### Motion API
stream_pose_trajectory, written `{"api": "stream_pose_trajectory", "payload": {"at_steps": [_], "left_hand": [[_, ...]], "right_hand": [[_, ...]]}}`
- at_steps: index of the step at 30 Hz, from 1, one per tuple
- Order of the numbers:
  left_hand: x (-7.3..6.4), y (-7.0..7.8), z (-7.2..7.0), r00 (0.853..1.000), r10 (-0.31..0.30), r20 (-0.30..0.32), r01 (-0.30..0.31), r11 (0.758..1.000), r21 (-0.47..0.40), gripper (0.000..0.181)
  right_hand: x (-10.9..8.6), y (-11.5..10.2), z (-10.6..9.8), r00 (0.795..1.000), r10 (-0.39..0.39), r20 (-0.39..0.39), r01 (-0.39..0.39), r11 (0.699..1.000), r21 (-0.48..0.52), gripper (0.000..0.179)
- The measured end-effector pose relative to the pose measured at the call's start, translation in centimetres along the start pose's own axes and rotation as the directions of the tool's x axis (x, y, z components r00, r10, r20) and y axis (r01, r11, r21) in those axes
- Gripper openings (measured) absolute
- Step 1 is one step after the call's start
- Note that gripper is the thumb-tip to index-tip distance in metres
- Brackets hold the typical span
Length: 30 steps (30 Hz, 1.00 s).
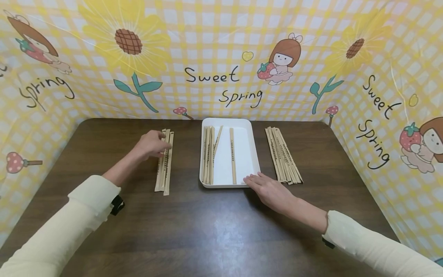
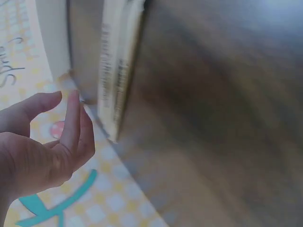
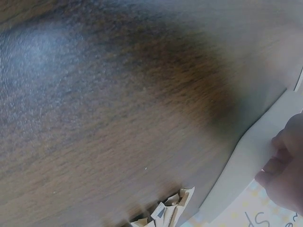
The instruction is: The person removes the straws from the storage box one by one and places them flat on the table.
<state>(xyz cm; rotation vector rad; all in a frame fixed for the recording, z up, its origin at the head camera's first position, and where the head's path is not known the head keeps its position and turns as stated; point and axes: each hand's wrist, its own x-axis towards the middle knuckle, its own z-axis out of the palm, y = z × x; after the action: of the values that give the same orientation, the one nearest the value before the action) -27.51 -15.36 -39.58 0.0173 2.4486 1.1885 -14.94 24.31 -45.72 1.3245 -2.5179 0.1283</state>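
My left hand reaches over a small pile of slim sticks in printed kraft-paper wrappers on the left. In the left wrist view its thumb and fingers stand apart beside the wrapped sticks, with nothing between them. A white rectangular tray stands in the middle. Several wrapped sticks lie along its left side, one of them slanted, and a single wrapped stick lies apart near its centre. My right hand rests its extended fingers at the tray's near right corner.
Another pile of wrapped sticks lies right of the tray, slightly fanned. All stands on a dark brown wooden table. A yellow checked cloth with printed flowers and figures walls in the back and both sides.
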Motion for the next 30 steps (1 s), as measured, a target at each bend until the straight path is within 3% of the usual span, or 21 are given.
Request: {"api": "stream_pose_trajectory", "payload": {"at_steps": [5, 14, 21, 30], "left_hand": [[0.0, 2.9, 1.2, 0.999, 0.035, 0.04, -0.034, 0.999, -0.012, 0.067], [0.7, 7.0, 4.8, 0.99, 0.113, 0.088, -0.115, 0.993, 0.027, 0.064], [2.1, 8.6, 7.5, 0.985, 0.15, 0.09, -0.156, 0.986, 0.063, 0.066], [2.9, 9.8, 10.3, 0.974, 0.183, 0.137, -0.202, 0.969, 0.142, 0.065]], "right_hand": [[0.1, -0.1, 0.0, 1.0, 0.003, 0.01, -0.003, 1.0, 0.005, 0.047], [0.0, 0.0, 0.0, 1.0, -0.001, 0.001, 0.001, 1.0, 0.005, 0.047], [0.0, 0.0, 0.0, 1.0, -0.005, -0.012, 0.005, 1.0, 0.008, 0.047], [0.1, 0.0, -0.2, 1.0, 0.004, 0.005, -0.004, 1.0, 0.026, 0.047]]}}
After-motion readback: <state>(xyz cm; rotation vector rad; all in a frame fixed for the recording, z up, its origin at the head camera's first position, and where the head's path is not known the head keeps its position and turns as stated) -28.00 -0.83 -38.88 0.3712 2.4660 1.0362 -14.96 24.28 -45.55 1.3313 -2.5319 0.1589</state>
